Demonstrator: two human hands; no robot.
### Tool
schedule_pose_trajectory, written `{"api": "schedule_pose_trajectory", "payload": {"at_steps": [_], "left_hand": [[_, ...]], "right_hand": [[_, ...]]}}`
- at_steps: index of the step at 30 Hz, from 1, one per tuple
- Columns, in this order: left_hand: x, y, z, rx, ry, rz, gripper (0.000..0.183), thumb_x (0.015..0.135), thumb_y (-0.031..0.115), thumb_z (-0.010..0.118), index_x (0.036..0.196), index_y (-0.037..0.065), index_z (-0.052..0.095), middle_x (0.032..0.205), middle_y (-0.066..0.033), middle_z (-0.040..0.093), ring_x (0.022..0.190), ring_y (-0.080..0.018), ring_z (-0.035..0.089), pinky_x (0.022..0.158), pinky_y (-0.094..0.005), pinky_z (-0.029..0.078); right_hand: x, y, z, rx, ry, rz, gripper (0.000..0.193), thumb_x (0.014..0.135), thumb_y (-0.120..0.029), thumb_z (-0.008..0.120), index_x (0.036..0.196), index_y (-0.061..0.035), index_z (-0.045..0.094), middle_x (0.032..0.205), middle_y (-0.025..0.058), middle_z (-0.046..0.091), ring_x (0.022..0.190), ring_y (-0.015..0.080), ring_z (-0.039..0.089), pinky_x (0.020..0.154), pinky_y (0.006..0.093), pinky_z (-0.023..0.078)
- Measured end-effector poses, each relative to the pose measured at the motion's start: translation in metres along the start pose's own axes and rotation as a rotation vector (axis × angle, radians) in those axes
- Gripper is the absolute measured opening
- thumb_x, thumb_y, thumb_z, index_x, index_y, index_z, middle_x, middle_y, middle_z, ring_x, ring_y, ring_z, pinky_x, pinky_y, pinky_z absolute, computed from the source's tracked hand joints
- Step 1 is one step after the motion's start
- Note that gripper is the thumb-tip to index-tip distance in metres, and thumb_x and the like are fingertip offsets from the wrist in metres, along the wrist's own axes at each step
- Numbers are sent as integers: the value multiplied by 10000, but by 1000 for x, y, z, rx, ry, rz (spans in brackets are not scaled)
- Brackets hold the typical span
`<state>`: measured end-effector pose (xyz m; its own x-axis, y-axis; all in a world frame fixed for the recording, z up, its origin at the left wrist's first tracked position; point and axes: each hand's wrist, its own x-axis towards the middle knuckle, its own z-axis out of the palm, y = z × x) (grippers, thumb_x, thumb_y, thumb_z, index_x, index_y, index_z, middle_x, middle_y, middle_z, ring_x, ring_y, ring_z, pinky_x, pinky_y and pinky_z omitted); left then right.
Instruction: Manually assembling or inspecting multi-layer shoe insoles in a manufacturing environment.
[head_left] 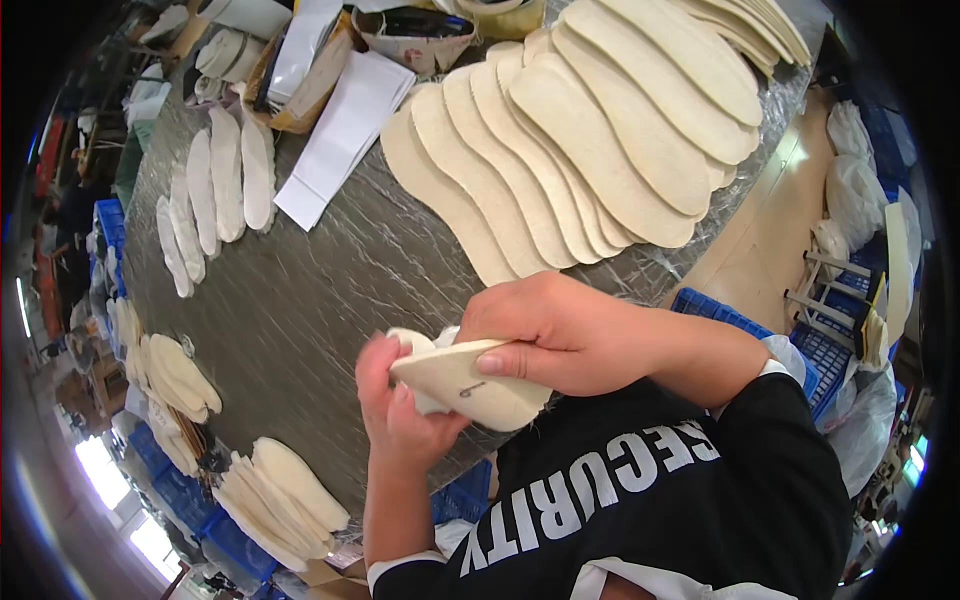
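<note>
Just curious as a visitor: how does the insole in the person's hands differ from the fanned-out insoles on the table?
The held insole is gripped between the left hand and right hand, off the table; the fanned insoles lie flat, overlapping. The held one is single; those are many. All are cream and foot-shaped.

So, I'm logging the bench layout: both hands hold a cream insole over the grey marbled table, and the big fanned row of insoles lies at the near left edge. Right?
Not quite. In the head view both hands do hold the cream insole over the grey marbled table, but the big fanned row of insoles lies at the far right, not the near left.
</note>
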<state>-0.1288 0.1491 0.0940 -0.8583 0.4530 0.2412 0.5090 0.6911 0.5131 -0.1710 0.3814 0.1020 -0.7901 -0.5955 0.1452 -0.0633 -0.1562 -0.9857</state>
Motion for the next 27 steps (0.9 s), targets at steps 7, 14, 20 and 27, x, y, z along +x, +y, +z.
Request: {"api": "schedule_pose_trajectory", "payload": {"at_steps": [7, 14, 20, 27], "left_hand": [[-63, -9, -54, 117, -152, -386, 661, 510, 224, 884, 1023, 112, 482, 1271, -211, 407, 1096, -349, 486, 873, -444, 427], [-93, -17, -33, -3, -332, -548, 540, 473, 93, 825, 939, 80, 554, 1215, -165, 471, 1033, -325, 516, 837, -405, 447], [-92, -26, -19, 32, -325, -476, 515, 476, 104, 839, 912, 85, 564, 1183, -161, 497, 1023, -332, 516, 828, -411, 444], [-87, -32, -14, 7, -327, -410, 529, 459, 136, 840, 926, 82, 599, 1167, -156, 527, 997, -351, 519, 821, -439, 440]], "right_hand": [[-17, 52, 25, -3, 335, 348, 269, 894, 6, 512, 1148, -11, 599, 927, 143, 615, 716, 195, 645, 663, 284, 521], [-48, 99, 81, -84, 202, 531, 388, 882, -10, 512, 1269, 11, 507, 881, 208, 623, 616, 265, 636, 627, 372, 522], [-48, 104, 76, 199, 220, 640, 437, 897, 18, 486, 1333, 17, 448, 867, 172, 625, 566, 191, 625, 575, 312, 521], [-45, 100, 72, 193, 245, 611, 373, 897, -2, 488, 1265, 65, 492, 890, 225, 633, 572, 231, 632, 590, 333, 521]]}}
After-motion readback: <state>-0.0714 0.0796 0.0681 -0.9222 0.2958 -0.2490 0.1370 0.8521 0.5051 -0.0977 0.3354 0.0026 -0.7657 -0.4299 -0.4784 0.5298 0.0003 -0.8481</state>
